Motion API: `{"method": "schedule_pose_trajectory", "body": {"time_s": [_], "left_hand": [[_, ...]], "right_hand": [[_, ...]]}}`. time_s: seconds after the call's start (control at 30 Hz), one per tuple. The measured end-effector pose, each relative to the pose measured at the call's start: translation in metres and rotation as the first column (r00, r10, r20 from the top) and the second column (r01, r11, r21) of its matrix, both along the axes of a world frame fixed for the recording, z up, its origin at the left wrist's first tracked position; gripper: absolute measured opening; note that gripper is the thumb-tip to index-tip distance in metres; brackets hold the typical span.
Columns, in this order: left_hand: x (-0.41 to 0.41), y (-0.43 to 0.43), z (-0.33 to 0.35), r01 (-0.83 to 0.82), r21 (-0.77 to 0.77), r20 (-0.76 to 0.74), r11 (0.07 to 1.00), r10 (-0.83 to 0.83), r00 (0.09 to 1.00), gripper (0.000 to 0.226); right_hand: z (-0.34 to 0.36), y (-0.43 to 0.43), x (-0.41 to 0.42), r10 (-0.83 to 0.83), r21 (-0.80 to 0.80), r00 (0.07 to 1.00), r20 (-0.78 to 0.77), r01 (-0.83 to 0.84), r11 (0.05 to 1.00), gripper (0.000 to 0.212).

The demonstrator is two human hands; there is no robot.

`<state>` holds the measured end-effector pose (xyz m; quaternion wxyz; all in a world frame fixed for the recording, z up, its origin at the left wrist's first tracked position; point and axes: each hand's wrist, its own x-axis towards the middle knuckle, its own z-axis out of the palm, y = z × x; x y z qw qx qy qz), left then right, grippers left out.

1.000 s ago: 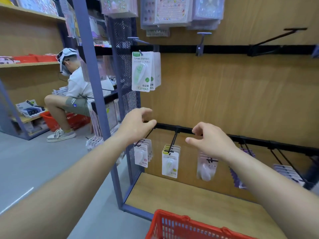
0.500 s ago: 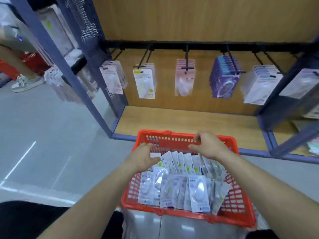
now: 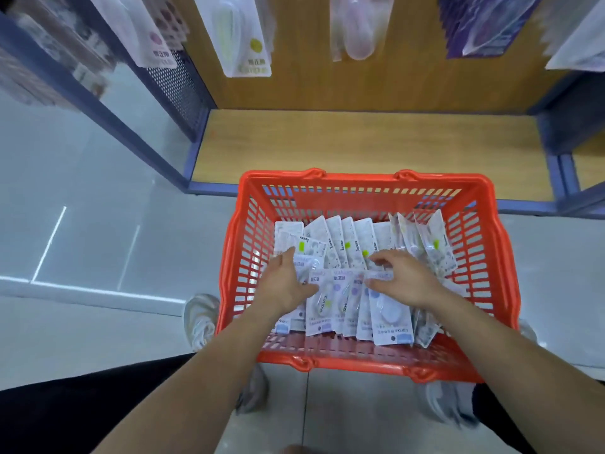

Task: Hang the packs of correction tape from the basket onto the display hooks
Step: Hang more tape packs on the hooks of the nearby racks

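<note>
A red plastic basket [image 3: 487, 257] sits on the floor in front of me. Several white packs of correction tape [image 3: 389, 314] lie in it in two overlapping rows. Both my hands are down inside it. My left hand [image 3: 286, 285] rests on the left end of the near row, thumb spread toward the far row. My right hand [image 3: 404, 276] touches the tops of the near-row packs with loosely bent fingers. Neither hand has lifted a pack. Packs hanging on the display [image 3: 248, 37] show blurred along the top edge; the hooks themselves are out of view.
A low wooden shelf board [image 3: 360, 145] with a blue metal frame [image 3: 108, 103] lies just beyond the basket. Purple packs [image 3: 484, 24] hang at the upper right. My shoes [image 3: 199, 319] stand on the grey floor beside the basket.
My view has dropped from the hooks to the basket. Both hands came down from the display rail, past the basket's far rim, onto the packs inside.
</note>
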<state>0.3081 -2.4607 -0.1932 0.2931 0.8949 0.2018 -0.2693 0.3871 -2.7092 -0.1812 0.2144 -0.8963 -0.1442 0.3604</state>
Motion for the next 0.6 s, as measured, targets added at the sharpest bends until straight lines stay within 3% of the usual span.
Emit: {"method": "schedule_pose_trajectory", "body": {"time_s": [0.1, 0.17, 0.27, 0.53, 0.6], "left_hand": [[0.000, -0.009, -0.010, 0.089, 0.047, 0.067, 0.995, -0.092, 0.993, 0.094], [0.002, -0.013, -0.011, 0.149, 0.083, 0.030, 0.985, -0.152, 0.988, 0.080], [0.007, -0.013, -0.013, 0.201, 0.113, -0.031, 0.973, -0.199, 0.980, 0.065], [0.014, -0.005, -0.023, 0.179, 0.070, 0.079, 0.981, -0.185, 0.980, 0.032], [0.017, -0.006, -0.025, 0.084, -0.039, 0.117, 0.996, -0.079, 0.990, 0.020]], "right_hand": [[-0.004, -0.009, 0.008, 0.079, 0.020, 0.990, -0.115, -0.077, 0.997, 0.080], [-0.007, -0.011, 0.013, 0.141, 0.000, 0.975, -0.172, -0.143, 0.990, 0.092], [-0.013, -0.016, 0.015, 0.177, -0.033, 0.974, -0.141, -0.183, 0.983, 0.097], [-0.018, -0.021, 0.009, 0.081, 0.074, 0.995, -0.049, -0.078, 0.994, 0.064], [-0.018, -0.021, 0.008, -0.007, 0.154, 0.997, -0.080, 0.019, 0.988, 0.049]]}}
